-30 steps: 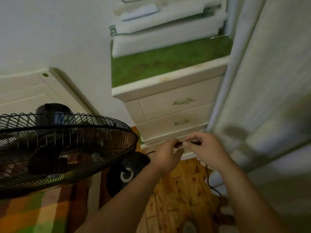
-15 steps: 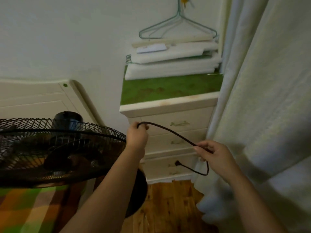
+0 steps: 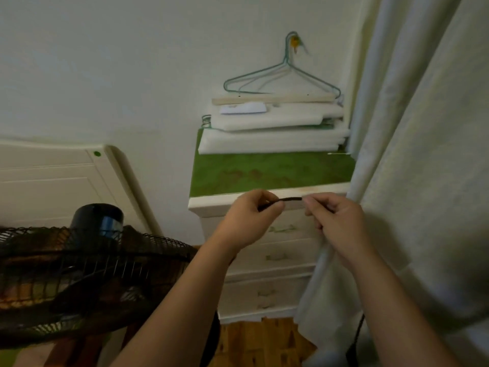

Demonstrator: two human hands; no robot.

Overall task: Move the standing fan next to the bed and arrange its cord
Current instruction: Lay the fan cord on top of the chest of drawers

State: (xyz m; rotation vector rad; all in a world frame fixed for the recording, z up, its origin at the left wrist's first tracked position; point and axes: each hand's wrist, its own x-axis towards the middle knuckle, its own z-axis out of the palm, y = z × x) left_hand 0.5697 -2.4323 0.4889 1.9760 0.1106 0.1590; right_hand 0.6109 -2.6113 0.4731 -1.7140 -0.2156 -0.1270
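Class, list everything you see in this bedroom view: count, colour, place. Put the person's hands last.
standing fan: one, black, lower left
cord: one, black, stretched between the hands
chest of drawers: one, cream, centre
mat: one, green, on chest top
pads: stack, white, on mat's rear
slat: one, pale wood, atop pads
wire hangers: at least two, green and pale, wall above
curtain: one, pale, right
headboard: one, cream, behind fan
floor: brown wood, bottom
left hand: one, pinches cord
right hand: one, pinches cord

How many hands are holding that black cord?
2. The left hand pinches the cord in front of the dresser; the right hand pinches it nearer the curtain.
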